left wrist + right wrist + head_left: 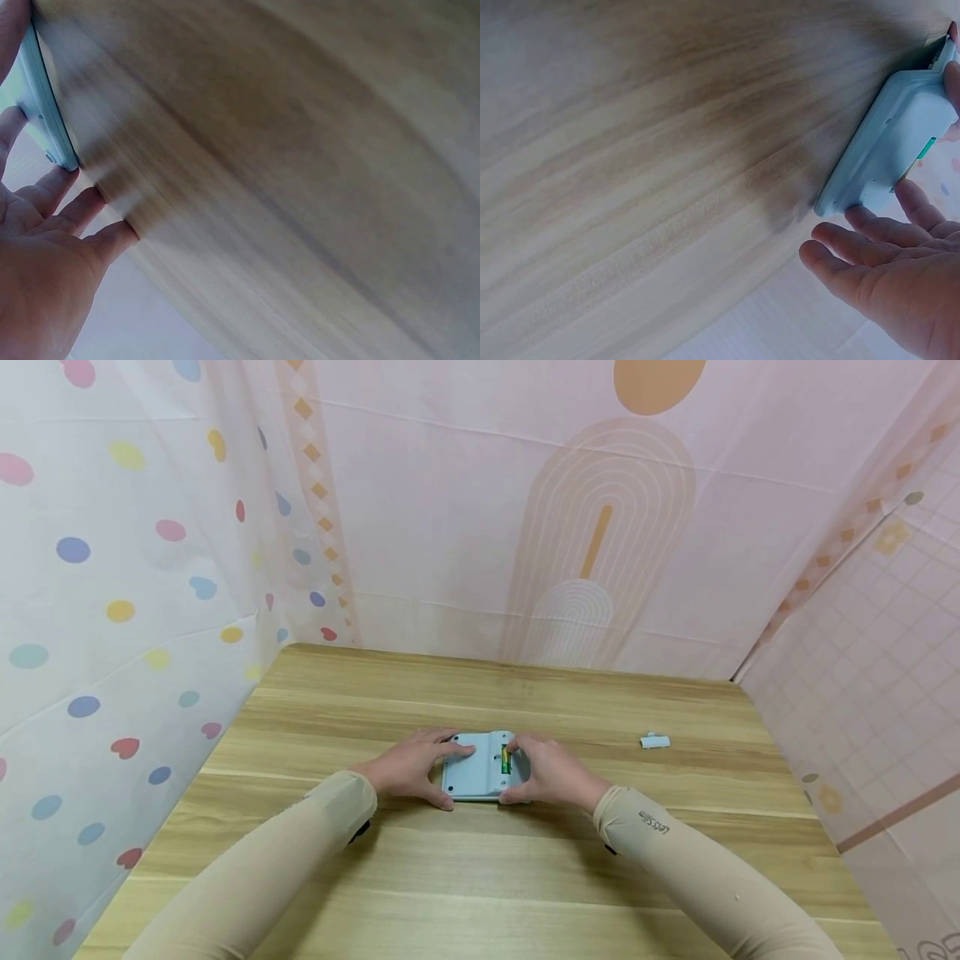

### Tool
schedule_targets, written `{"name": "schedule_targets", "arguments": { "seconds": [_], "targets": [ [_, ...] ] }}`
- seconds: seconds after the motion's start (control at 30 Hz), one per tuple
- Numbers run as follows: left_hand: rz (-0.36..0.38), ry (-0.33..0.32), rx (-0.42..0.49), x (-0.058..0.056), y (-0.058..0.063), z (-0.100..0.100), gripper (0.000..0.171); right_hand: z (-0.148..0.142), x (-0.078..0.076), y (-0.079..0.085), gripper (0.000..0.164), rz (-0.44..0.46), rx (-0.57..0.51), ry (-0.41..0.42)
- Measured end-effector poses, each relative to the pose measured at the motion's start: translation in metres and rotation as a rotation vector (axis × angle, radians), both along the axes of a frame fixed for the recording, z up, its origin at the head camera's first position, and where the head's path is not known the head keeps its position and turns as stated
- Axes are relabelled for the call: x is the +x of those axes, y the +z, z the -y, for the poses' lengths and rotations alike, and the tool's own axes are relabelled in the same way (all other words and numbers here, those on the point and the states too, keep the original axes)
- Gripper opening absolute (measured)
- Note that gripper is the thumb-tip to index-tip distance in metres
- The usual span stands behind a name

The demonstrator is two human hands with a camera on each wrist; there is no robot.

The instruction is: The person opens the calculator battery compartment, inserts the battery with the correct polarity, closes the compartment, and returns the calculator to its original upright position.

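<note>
A light-blue calculator (472, 775) lies on the wooden table with its back up. Its battery compartment, on the right half, is uncovered and holds a green and yellow battery (506, 760). My left hand (405, 767) holds the left end, thumb at the near edge, index finger on the back, other fingers around the far corner. At the right end, the thumb of my right hand (558, 772) sits at the near edge. Its index fingertip touches the battery's far end, and in the right wrist view the middle finger meets the calculator's (900, 135) far edge.
A small light-blue battery cover (655, 742) lies on the table (420, 885) to the right, apart from the hands. Patterned curtains (435, 510) hang behind the table and along both sides.
</note>
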State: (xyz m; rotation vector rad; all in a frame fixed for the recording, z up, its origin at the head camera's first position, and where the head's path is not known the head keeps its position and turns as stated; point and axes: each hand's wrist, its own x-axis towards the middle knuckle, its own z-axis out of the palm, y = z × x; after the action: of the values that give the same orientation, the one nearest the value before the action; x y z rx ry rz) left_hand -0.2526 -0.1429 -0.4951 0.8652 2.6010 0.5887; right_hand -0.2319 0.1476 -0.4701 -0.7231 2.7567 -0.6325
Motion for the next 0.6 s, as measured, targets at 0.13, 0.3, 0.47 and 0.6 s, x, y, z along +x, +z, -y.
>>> {"name": "schedule_targets", "arguments": {
  "seconds": [0.13,0.3,0.47,0.6],
  "targets": [
    [-0.002,-0.001,-0.002,-0.0001,0.0,-0.0001,0.096,-0.001,0.0005,-0.0016,0.075,-0.023,-0.007,0.018],
    [-0.003,0.001,-0.011,0.0,0.0001,-0.0005,0.096,-0.0036,0.0019,-0.0044,0.07,-0.098,0.03,0.078],
    [-0.002,0.004,-0.018,-0.0001,-0.0004,-0.0007,0.096,-0.0062,0.0026,-0.0078,0.067,-0.159,0.061,0.123],
    [-0.004,0.002,-0.019,-0.0007,-0.0011,-0.0006,0.096,-0.0075,0.0034,-0.0074,0.066,-0.171,0.063,0.137]
  ]
}}
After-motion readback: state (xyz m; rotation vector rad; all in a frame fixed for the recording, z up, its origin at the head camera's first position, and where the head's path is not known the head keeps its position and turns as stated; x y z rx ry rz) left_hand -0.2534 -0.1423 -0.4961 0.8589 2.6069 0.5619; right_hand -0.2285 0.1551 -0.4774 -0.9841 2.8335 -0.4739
